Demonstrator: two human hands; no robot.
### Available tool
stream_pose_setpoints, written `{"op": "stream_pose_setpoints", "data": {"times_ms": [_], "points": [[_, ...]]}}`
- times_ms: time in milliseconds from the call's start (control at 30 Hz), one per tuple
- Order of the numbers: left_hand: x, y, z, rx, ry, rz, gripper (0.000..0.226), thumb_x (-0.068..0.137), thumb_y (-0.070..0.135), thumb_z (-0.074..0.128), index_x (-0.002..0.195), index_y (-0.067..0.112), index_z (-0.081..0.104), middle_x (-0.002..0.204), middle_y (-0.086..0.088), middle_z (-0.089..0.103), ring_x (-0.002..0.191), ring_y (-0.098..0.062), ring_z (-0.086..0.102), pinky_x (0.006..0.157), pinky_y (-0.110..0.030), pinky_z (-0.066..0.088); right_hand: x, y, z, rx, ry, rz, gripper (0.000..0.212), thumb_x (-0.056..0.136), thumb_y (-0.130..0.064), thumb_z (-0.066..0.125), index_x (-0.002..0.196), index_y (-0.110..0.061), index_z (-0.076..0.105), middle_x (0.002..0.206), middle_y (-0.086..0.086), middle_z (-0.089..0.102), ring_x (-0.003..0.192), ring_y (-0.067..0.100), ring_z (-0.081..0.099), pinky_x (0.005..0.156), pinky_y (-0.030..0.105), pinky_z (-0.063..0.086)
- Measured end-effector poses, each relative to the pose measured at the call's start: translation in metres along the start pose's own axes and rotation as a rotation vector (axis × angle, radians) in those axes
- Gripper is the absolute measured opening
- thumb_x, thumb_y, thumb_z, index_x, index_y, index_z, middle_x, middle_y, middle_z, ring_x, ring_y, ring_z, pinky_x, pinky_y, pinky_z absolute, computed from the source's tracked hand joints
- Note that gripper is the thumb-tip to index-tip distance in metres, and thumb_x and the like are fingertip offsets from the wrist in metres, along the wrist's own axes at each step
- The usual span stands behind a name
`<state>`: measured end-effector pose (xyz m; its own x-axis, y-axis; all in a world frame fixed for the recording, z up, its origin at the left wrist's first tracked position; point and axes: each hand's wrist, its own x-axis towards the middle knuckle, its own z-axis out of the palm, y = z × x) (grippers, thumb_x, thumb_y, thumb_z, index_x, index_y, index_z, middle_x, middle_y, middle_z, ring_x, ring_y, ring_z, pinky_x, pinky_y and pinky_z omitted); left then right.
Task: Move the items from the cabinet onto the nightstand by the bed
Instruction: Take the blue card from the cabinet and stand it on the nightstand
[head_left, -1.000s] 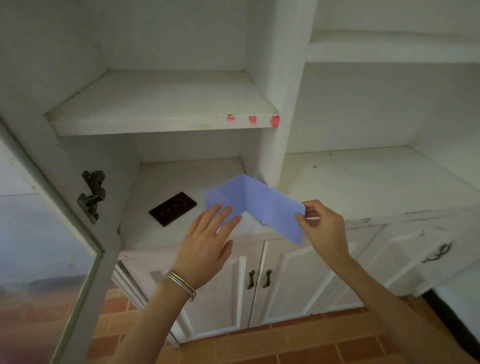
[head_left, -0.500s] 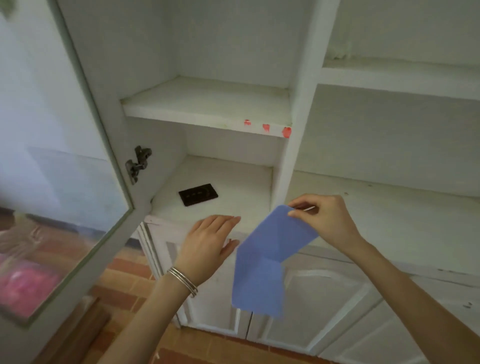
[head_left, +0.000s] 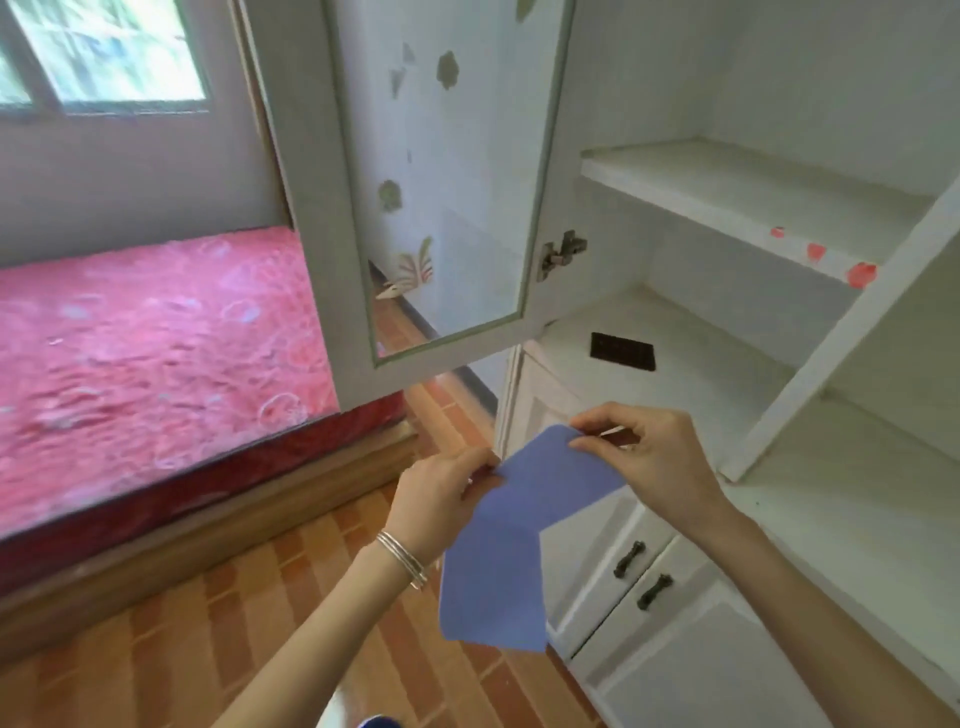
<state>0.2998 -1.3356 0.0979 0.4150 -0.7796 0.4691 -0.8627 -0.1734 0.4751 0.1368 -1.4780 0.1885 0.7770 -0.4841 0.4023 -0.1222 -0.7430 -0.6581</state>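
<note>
A folded blue paper sheet (head_left: 511, 540) hangs in front of the white cabinet (head_left: 810, 525). My right hand (head_left: 649, 457) pinches its top corner. My left hand (head_left: 441, 493) pinches its left edge, with a bracelet on that wrist. A flat dark rectangular item (head_left: 622, 352) lies on the lower shelf inside the cabinet, apart from both hands. The nightstand is not in view.
The cabinet's glass door (head_left: 441, 197) stands open to the left of the shelves. A bed with a red cover (head_left: 145, 364) and a wooden frame fills the left. Orange tiled floor (head_left: 208, 623) lies below. Lower cabinet doors with dark handles (head_left: 641, 574) are closed.
The view has swung left, bringing the bed and open door into sight. My left hand has taken hold of the paper's edge; the paper now hangs lower, away from the shelf.
</note>
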Motion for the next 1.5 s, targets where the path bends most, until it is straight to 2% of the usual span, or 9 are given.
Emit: {"op": "stream_pose_setpoints", "data": {"times_ms": [100,233,367,500,733,1033,1133,1333,1500], "points": [[-0.031,-0.015,-0.031,0.071,0.08,-0.147,0.004,0.07,0.028,0.064,0.073,0.027,0.062,0.064,0.013,0.062,0.059,-0.01,0.054,0.047,-0.008,0.024,0.012,-0.014,0.025,0.053,-0.069,-0.09,0.019,0.077,-0.003,0.074,0.091,-0.015,0.072,0.085,-0.013,0.069,0.081,0.0,0.064,0.075,0.013,0.049],[-0.081,-0.042,-0.073,0.076,0.145,-0.356,0.007,0.072,0.033,0.06,0.076,0.029,0.063,0.073,0.017,0.067,0.065,-0.009,0.062,0.053,-0.024,0.043,0.021,-0.029,0.063,0.097,-0.146,-0.176,0.026,0.076,-0.01,0.075,0.101,-0.011,0.069,0.094,-0.006,0.068,0.087,0.001,0.062,0.078,0.012,0.048],[-0.137,-0.062,-0.116,0.099,0.229,-0.486,0.008,0.072,0.036,0.06,0.078,0.031,0.061,0.073,0.02,0.066,0.066,-0.004,0.062,0.054,-0.024,0.043,0.018,-0.058,0.113,0.144,-0.246,-0.214,0.037,0.073,-0.006,0.077,0.107,-0.014,0.065,0.1,-0.002,0.066,0.089,0.006,0.062,0.081,0.016,0.049],[-0.202,-0.073,-0.158,0.137,0.296,-0.589,0.014,0.072,0.034,0.06,0.085,0.036,0.055,0.071,0.025,0.063,0.069,0.0,0.06,0.054,-0.021,0.04,0.009,-0.1,0.17,0.191,-0.33,-0.274,0.04,0.074,-0.007,0.076,0.111,-0.017,0.064,0.101,-0.012,0.063,0.094,0.006,0.062,0.085,0.028,0.052],[-0.333,-0.081,-0.244,0.127,0.397,-0.788,0.004,0.074,0.037,0.059,0.074,0.034,0.062,0.071,0.025,0.065,0.066,0.004,0.062,0.06,-0.032,0.051,-0.039,-0.212,0.265,0.316,-0.54,-0.298,0.014,0.078,-0.01,0.073,0.09,-0.015,0.068,0.085,-0.007,0.069,0.075,0.002,0.062,0.066,0.009,0.043],[-0.497,-0.09,-0.349,0.166,0.498,-0.916,0.004,0.085,0.025,0.065,0.082,0.027,0.064,0.079,0.017,0.066,0.073,0.0,0.061,0.063,-0.025,0.049,-0.113,-0.363,0.38,0.384,-0.69,-0.499,0.011,0.076,-0.008,0.073,0.074,-0.018,0.069,0.067,-0.008,0.068,0.059,0.003,0.06,0.059,0.023,0.045],[-0.551,-0.084,-0.375,0.195,0.577,-0.984,0.014,0.084,0.013,0.065,0.086,0.026,0.064,0.085,0.015,0.065,0.08,0.001,0.061,0.067,-0.013,0.046,-0.129,-0.407,0.414,0.33,-0.647,-0.626,0.014,0.073,-0.002,0.073,0.073,-0.016,0.07,0.063,-0.015,0.063,0.059,-0.005,0.056,0.056,0.012,0.039],[-0.652,-0.076,-0.416,0.327,0.662,-1.194,0.018,0.086,0.016,0.064,0.09,0.033,0.062,0.09,0.018,0.062,0.083,0.001,0.059,0.07,-0.019,0.048,-0.161,-0.477,0.481,0.267,-0.709,-0.774,0.015,0.071,-0.003,0.073,0.074,-0.018,0.072,0.069,-0.01,0.066,0.06,0.0,0.054,0.058,0.026,0.046],[-0.688,-0.09,-0.427,0.535,0.621,-1.295,0.012,0.087,0.02,0.064,0.096,0.029,0.064,0.093,0.017,0.061,0.083,0.0,0.057,0.063,-0.018,0.046,-0.171,-0.519,0.545,0.219,-0.82,-0.83,0.01,0.073,-0.012,0.075,0.073,-0.021,0.072,0.066,-0.017,0.06,0.062,0.004,0.056,0.061,0.025,0.044]]}}
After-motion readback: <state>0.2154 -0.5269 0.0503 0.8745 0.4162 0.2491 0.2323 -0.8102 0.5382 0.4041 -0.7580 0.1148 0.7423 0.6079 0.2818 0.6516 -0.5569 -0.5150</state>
